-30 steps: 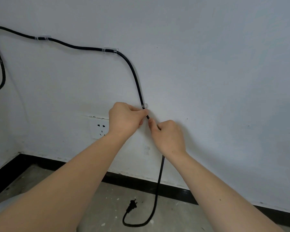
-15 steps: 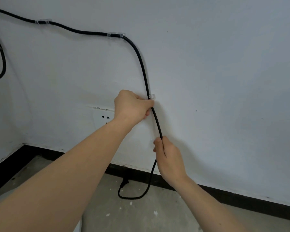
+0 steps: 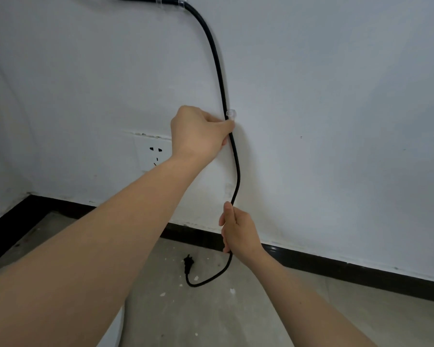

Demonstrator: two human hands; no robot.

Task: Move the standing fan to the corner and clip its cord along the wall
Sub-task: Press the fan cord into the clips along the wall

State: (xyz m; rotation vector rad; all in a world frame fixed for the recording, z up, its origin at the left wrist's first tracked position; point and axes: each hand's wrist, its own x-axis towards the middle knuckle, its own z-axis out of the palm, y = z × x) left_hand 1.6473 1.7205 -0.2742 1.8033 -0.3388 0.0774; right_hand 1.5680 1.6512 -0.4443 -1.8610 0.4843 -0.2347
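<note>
Two hands on one black braided cord (image 3: 218,71) running down the white wall (image 3: 336,96): left hand (image 3: 201,132) pinches it just below a clear plastic clip (image 3: 231,113), right hand (image 3: 238,231) curled round it lower down. Two clips in view, the second clip (image 3: 172,0) at the top edge. One black plug (image 3: 188,264) lies on the concrete floor (image 3: 236,321). One white socket (image 3: 152,152) is beside the left wrist.

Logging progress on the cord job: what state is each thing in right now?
Cord: clipped up high, loose below, trailing to the floor.
Upper clip: holding the cord.
Lower clip: cord at it; seating unclear.
Plug: unplugged, on the floor.
Socket: empty.
Left hand: pinching the cord.
Right hand: gripping the cord.
</note>
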